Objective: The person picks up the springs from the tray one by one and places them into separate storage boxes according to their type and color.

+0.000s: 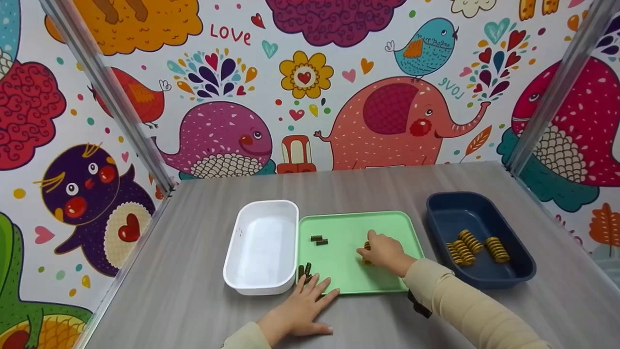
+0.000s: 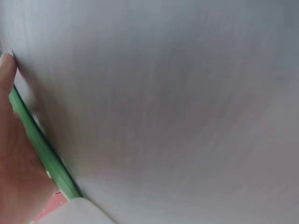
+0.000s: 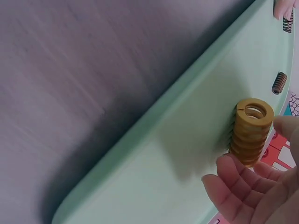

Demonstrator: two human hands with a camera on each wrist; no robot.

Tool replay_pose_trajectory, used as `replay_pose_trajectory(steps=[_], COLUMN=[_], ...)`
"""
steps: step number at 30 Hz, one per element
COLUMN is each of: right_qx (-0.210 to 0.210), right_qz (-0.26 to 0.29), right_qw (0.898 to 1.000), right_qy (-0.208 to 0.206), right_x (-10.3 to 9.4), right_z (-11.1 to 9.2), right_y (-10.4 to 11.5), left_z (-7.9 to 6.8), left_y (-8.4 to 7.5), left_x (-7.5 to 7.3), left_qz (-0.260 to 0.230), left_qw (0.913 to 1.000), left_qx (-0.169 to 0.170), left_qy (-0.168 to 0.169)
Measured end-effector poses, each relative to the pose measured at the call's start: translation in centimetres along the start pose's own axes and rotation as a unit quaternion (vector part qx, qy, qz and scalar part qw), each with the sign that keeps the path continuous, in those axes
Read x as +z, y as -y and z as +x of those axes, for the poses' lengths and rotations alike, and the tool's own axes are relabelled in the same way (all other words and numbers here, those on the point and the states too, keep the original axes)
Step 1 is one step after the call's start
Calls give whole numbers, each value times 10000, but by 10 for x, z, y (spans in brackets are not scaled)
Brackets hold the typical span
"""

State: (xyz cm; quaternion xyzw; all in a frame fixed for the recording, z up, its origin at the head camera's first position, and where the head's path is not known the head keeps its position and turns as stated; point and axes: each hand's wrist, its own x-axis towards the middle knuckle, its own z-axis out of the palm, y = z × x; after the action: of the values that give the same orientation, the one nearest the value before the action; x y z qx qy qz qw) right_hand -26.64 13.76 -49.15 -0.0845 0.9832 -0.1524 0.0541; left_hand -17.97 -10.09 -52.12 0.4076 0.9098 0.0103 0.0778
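Note:
My right hand (image 1: 386, 252) is over the right half of the green tray (image 1: 348, 223). Between its thumb and fingers it pinches a yellow coil spring (image 3: 252, 133), which stands on end in the right wrist view. My left hand (image 1: 305, 308) lies with fingers spread across the tray's front left edge, fingertips beside several small dark springs (image 1: 308, 268). Two more dark springs (image 1: 317, 238) lie toward the tray's back left. In the left wrist view, part of the left hand (image 2: 18, 163) shows against the tray's green rim (image 2: 44, 149).
A white bin (image 1: 261, 252) stands just left of the tray. On the right, a dark blue bin (image 1: 465, 218) holds several yellow springs (image 1: 469, 241). The wooden-grained table (image 1: 184, 291) backs onto a wall with cartoon animals (image 1: 387, 126).

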Motion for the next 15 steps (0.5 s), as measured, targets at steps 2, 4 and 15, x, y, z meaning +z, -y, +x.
replay_pose_trajectory(steps=[2, 4, 15], right_qx=[-6, -3, -37], right_qz=[26, 83, 780], right_qw=[10000, 9999, 9966], right_qy=[53, 93, 263], right_x=[1, 3, 3], right_z=[0, -1, 0], right_y=[-1, -2, -7], left_z=[0, 0, 0], left_y=[0, 0, 1], left_x=[0, 1, 4], left_qz=[5, 17, 116], left_qw=[10000, 10000, 9999], left_qx=[3, 17, 59], left_qy=[-2, -15, -111])
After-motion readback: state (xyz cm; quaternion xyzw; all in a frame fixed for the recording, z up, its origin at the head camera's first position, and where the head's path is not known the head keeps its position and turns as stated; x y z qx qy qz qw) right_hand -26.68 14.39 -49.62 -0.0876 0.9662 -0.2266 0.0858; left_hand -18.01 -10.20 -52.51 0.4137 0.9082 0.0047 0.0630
